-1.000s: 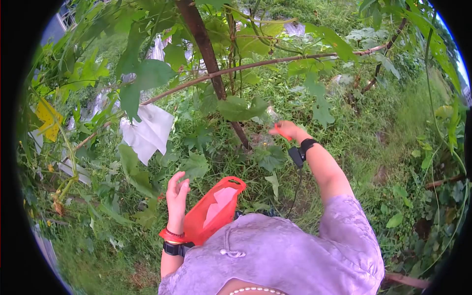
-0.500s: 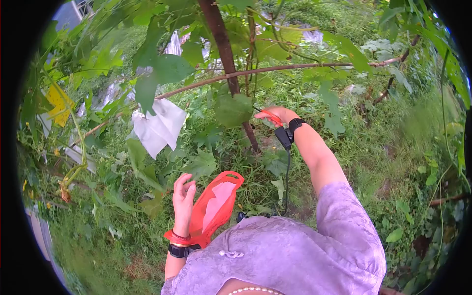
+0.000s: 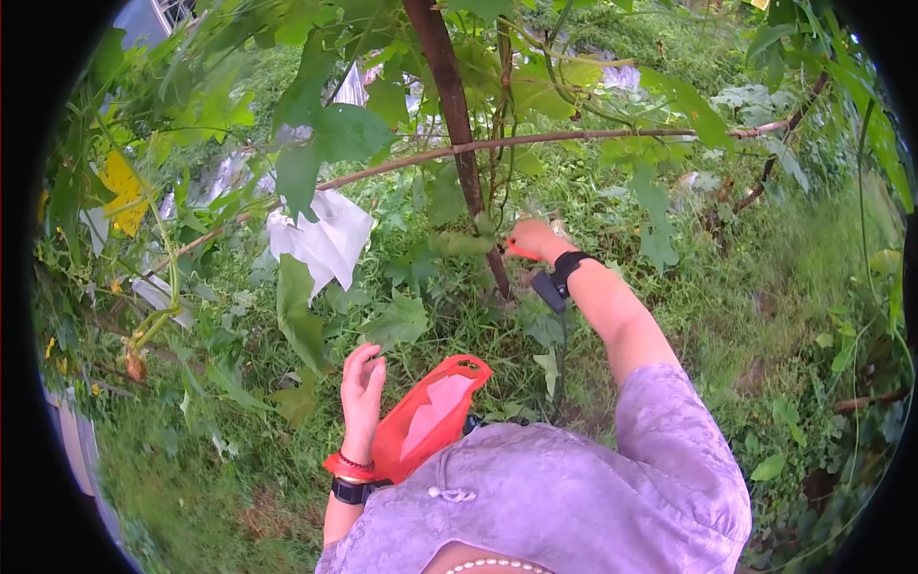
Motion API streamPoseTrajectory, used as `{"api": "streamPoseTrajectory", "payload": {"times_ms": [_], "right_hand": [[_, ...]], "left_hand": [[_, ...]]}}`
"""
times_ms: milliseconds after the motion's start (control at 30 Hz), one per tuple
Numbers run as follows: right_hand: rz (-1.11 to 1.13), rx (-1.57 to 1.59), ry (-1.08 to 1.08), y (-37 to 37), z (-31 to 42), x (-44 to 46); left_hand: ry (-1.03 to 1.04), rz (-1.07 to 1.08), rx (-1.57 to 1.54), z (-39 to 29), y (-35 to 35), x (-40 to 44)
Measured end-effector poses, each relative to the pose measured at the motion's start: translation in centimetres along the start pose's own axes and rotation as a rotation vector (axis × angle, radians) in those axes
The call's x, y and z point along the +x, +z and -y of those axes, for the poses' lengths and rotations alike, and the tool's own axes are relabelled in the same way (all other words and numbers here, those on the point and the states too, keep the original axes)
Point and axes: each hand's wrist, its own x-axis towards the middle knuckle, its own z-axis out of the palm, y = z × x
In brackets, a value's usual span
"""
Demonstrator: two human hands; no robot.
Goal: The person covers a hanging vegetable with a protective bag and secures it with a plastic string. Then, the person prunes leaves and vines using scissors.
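My right hand is closed, reaching beside the dark upright stake. A bit of red handle shows below its fingers, from what look like red-handled scissors; the blades are hidden. Left of that hand, close to the stake, is a green leaf, seen almost edge-on. Lower down, my left hand is raised with its fingers loosely curled and apart, holding nothing. From the left wrist hangs a red plastic bag with pale pink, paper-like material inside.
A brown stake crosses a thin horizontal branch in front of me. White sheeting hangs on the left, and a yellow card farther left. Vines and broad leaves surround the area above grassy ground.
My right hand has turned and its fingers have closed more; less of the red handle shows. The round leaf beside it has tipped to edge-on. The bag has swung slightly right and down.
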Motion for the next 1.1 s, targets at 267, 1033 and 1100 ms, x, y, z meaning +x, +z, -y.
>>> {"api": "streamPoseTrajectory", "payload": {"times_ms": [267, 1033, 1100], "right_hand": [[-0.073, -0.311, -0.209, 3.4, 0.8, -5.7], [0.32, 0.931, -0.615, -3.8, 27.3, -3.8], [0.474, 0.941, -0.683, -2.5, 26.9, -1.0]], "left_hand": [[0.113, -0.041, 0.085, 0.6, -1.0, 0.3], [0.906, -0.596, 0.93, -15.6, 0.0, 11.3], [0.845, -0.624, 0.937, -15.9, -1.0, 14.5]]}}
